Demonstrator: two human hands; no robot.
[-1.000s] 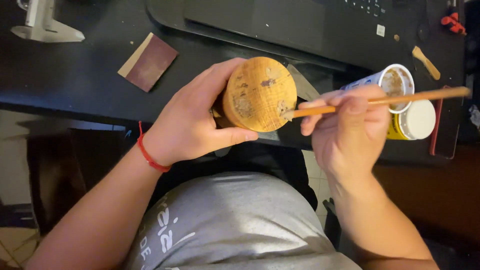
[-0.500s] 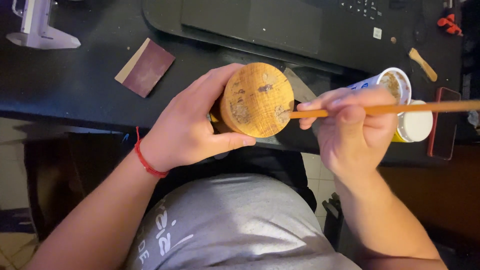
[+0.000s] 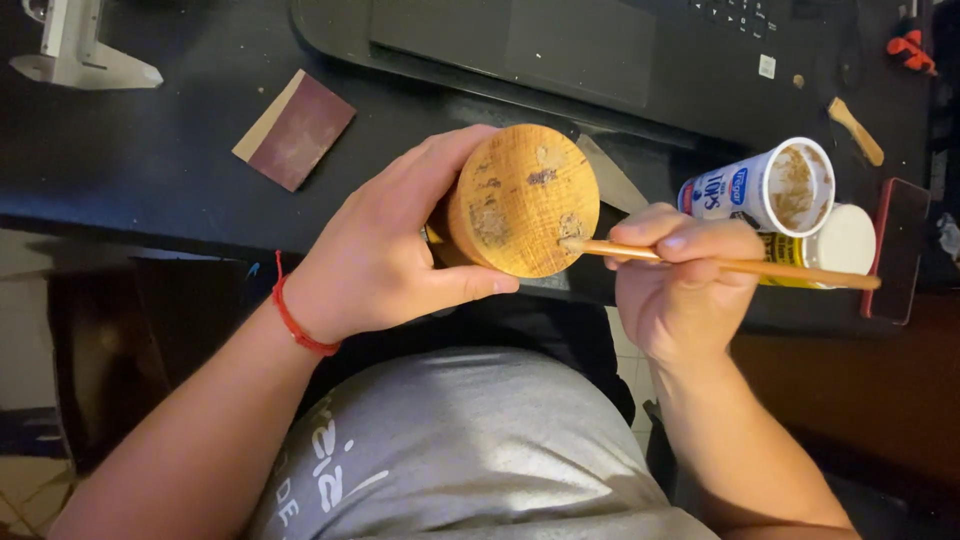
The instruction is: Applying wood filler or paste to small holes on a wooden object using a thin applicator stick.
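Centrally, left hand (image 3: 385,260) grips wooden cylinder (image 3: 522,200); right hand (image 3: 680,285) pinches brush (image 3: 720,263), tip touching its end face.

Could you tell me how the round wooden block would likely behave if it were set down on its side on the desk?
The wooden block looks cylindrical, so on its curved side it would probably roll. It appears solid and stiff, likely fairly heavy for its size, since the left hand wraps around it. Its patched flat face may be tacky where the stick touches.
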